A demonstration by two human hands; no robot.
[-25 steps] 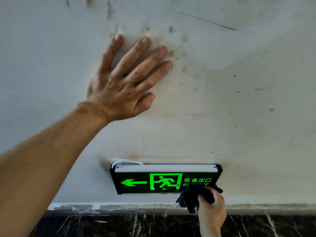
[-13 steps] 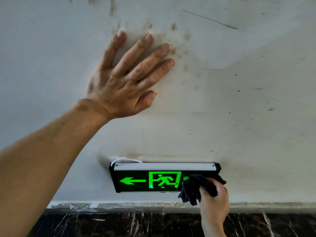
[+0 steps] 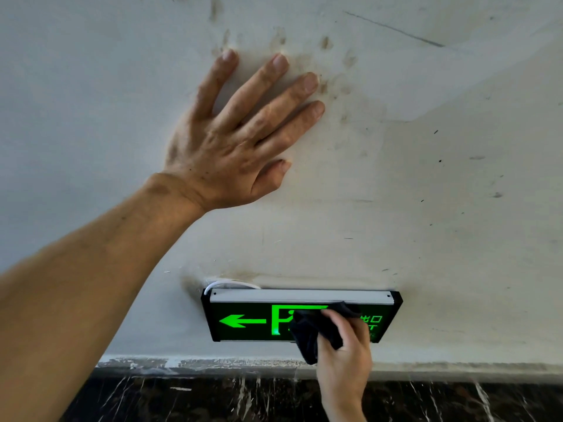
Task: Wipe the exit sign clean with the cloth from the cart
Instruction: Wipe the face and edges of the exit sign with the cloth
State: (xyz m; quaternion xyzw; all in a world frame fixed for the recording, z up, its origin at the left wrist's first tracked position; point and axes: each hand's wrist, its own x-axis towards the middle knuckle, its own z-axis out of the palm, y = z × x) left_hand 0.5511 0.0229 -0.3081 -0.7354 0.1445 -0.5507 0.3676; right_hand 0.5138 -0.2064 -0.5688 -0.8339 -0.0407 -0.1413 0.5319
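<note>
The exit sign is a black box with a lit green arrow and running figure, fixed low on a white wall. My right hand grips a dark cloth and presses it against the middle of the sign's face, hiding the running figure and part of the lettering. My left hand lies flat on the wall well above the sign, fingers spread, holding nothing.
The white wall is smudged with brown marks around my left hand. A white cable loops out at the sign's top left corner. Below the sign runs a grey strip, then a dark marble skirting.
My right hand has slid the cloth leftwards and slightly up across the sign, from its right end to its middle. My left hand stays planted on the wall.
</note>
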